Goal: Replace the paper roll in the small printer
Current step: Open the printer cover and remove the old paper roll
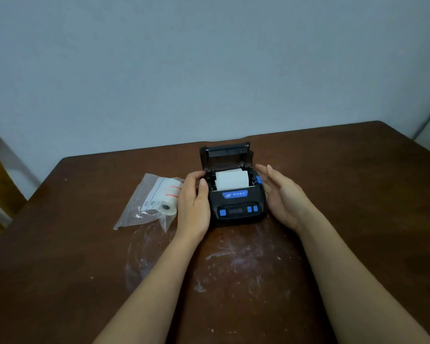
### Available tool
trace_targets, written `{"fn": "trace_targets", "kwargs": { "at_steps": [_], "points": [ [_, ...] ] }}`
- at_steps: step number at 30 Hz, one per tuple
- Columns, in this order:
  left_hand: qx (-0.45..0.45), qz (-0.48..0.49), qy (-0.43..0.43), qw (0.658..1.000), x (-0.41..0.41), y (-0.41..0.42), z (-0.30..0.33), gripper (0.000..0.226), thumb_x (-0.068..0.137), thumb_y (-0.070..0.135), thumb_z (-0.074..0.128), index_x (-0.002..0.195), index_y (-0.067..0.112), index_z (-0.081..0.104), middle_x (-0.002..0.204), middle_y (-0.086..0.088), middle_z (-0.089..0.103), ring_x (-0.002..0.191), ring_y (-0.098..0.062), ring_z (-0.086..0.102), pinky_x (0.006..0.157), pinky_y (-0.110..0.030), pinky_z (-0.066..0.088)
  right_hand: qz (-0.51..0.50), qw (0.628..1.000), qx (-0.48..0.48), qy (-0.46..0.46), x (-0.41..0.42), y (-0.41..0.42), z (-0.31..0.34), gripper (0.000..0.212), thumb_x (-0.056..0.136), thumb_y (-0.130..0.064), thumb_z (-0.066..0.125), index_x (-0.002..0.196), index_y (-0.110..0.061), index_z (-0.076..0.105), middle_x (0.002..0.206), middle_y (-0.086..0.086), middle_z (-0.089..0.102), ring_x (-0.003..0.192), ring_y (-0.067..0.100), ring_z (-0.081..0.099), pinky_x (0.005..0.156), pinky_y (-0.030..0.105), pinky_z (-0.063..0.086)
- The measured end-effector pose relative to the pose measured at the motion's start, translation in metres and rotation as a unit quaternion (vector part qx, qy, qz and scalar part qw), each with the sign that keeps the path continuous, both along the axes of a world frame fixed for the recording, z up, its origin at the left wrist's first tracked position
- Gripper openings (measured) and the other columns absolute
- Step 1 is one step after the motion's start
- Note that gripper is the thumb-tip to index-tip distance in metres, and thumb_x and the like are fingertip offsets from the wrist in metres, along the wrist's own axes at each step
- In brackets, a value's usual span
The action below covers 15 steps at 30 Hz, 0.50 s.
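Head view: the printer (235, 194) sits on the table (333, 244) between the two hands, with its lid (226, 155) swung up and back, so the opening step appears done. A roll (231, 180) lies in the open bay, its white face toward the camera and a short tongue of paper reaching the front edge of the bay. Whether this is the spent roll awaiting removal or the fresh one already seated cannot be told from this view. A second roll (163, 201) remains inside a clear bag (144, 202) on the table, just beyond the outer side of the left hand, which suggests the swap itself is not yet made. On that reading, what is left is to lift out the seated roll, unbag and seat the other, and close the lid. The left hand (194, 207) rests against the left side of the printer, fingers loosely curled along the casing and thumb lying on the top edge near the bay; it steadies the body rather than gripping it hard. The right hand (281, 194) is spread flat, palm facing the printer's right side, holding nothing; its fingertips are near the blue latch (258, 180), but contact cannot be confirmed. The two hands are apart, with the printer filling the gap.
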<state>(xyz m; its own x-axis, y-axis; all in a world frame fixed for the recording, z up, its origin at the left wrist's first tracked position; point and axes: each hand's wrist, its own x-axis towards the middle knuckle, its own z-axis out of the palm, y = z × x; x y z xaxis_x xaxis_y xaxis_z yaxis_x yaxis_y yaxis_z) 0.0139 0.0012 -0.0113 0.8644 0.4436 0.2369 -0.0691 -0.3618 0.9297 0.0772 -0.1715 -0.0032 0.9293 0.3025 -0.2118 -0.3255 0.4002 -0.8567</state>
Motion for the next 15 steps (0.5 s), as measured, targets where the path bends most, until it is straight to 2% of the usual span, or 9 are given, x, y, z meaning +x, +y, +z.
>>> {"fn": "trace_targets", "kwargs": {
  "at_steps": [3, 5, 8, 12, 15],
  "points": [
    [-0.002, 0.003, 0.006, 1.0, 0.001, 0.002, -0.003, 0.024, 0.101, 0.018, 0.038, 0.115, 0.019, 0.058, 0.114, 0.003, 0.062, 0.109, -0.015, 0.056, 0.093, -0.034, 0.047, -0.019, 0.998, -0.048, -0.037, -0.009, 0.007, -0.001, 0.034, 0.103, -0.019, 0.039, 0.133, -0.013, 0.053, 0.123, 0.009, 0.068, 0.112, 0.02, 0.066, 0.098, 0.039, 0.051],
    [-0.004, 0.002, 0.004, 1.0, 0.0, 0.001, -0.002, 0.025, 0.101, 0.017, 0.038, 0.116, 0.019, 0.058, 0.115, 0.003, 0.061, 0.11, -0.014, 0.056, 0.094, -0.034, 0.046, -0.032, 0.994, -0.085, -0.06, -0.016, 0.01, -0.002, 0.026, 0.102, -0.02, 0.042, 0.122, -0.025, 0.059, 0.118, 0.005, 0.07, 0.105, 0.018, 0.07, 0.091, 0.038, 0.055],
    [-0.005, -0.007, 0.009, 1.0, -0.002, 0.001, 0.0, 0.026, 0.102, 0.016, 0.037, 0.119, 0.017, 0.057, 0.115, 0.005, 0.059, 0.109, -0.01, 0.054, 0.089, -0.024, 0.044, -0.046, 0.991, -0.101, -0.08, -0.023, 0.012, -0.002, 0.022, 0.102, -0.021, 0.044, 0.11, -0.033, 0.06, 0.118, 0.004, 0.07, 0.106, 0.019, 0.069, 0.091, 0.039, 0.055],
    [0.006, -0.013, 0.019, 1.0, -0.005, 0.001, 0.002, 0.029, 0.103, 0.019, 0.037, 0.124, 0.016, 0.056, 0.116, 0.006, 0.058, 0.108, -0.007, 0.052, 0.081, -0.01, 0.039, -0.058, 0.984, -0.135, -0.097, -0.026, 0.014, -0.001, 0.025, 0.102, -0.025, 0.044, 0.121, -0.032, 0.058, 0.122, 0.003, 0.068, 0.108, 0.017, 0.068, 0.093, 0.04, 0.055],
    [-0.008, -0.008, 0.019, 1.0, -0.011, -0.002, 0.005, 0.029, 0.103, 0.024, 0.038, 0.126, 0.017, 0.055, 0.117, 0.007, 0.057, 0.11, -0.007, 0.052, 0.082, -0.009, 0.039, -0.066, 0.985, -0.139, -0.083, -0.028, 0.015, 0.002, 0.029, 0.102, -0.023, 0.044, 0.128, -0.026, 0.057, 0.119, 0.002, 0.068, 0.105, 0.017, 0.068, 0.092, 0.04, 0.055]
  ]
}}
